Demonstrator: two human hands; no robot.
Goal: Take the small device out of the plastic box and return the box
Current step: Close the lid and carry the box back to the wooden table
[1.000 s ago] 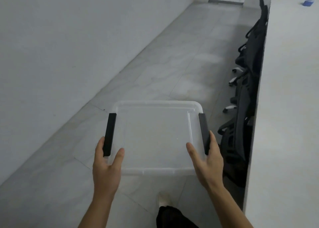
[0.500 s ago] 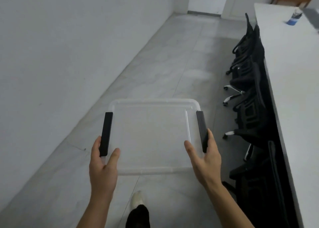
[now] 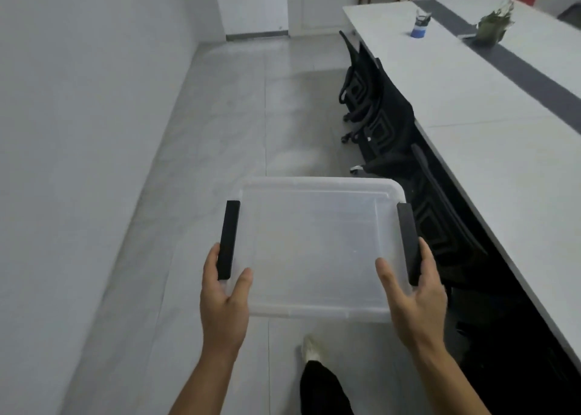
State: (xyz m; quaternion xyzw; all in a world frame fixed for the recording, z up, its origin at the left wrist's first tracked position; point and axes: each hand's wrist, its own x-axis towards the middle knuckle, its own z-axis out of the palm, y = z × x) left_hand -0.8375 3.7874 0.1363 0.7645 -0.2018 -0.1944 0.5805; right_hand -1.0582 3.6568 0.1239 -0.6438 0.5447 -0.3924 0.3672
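Box (image 3: 317,251), clear plastic, carried level between both hands; left hand (image 3: 224,301) and right hand (image 3: 412,298) each grasp a black side latch. No device visible inside. Advice: keep it level.

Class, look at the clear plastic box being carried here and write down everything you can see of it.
The plastic box is shallow, squarish and translucent, with rounded corners and a clear lid on top. A black latch sits on each side, the left latch and the right latch. Nothing shows through the lid. It is held roughly level in the air above the tiled floor, beside a row of black chairs. The left hand and the right hand hold its near corners, thumbs on the lid, fingers around the latches.
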